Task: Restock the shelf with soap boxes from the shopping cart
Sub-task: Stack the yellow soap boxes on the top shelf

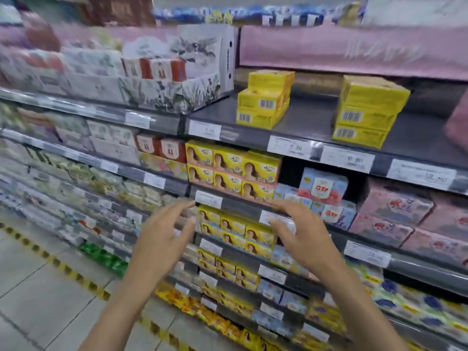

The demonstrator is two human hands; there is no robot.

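Head view, strong motion blur at the edges.

Landmark: block of portrait soap boxes (233, 171), yellow, two rows high, mid-shelf.

- Left hand (164, 231): below and left of the landmark, fingers spread and slightly bent, holding nothing.
- Right hand (296, 229): below and right of the landmark, also spread and empty. Cannot tell whether either hand touches the price tags (208, 199) under the block.
- Shopping cart: not in view.
- Plain yellow boxes (266, 100): above the landmark, in a stepped, uneven stack. Bare shelf (316, 117) beside it.
- Blue boxes (323, 186): just right of the landmark, one perched on top of the lower ones.

Risks (judgement):
1. Wrong slot. There are two yellow products, above and at the landmark, and more of the portrait kind below, so a hurried placement could mix them.
2. A toppled stack. The stepped pile above could slide if a new box is pushed against it.
3. The right hand passing close could knock off the perched blue box.
4. Reaching for the unseen cart without looking could drop a box.
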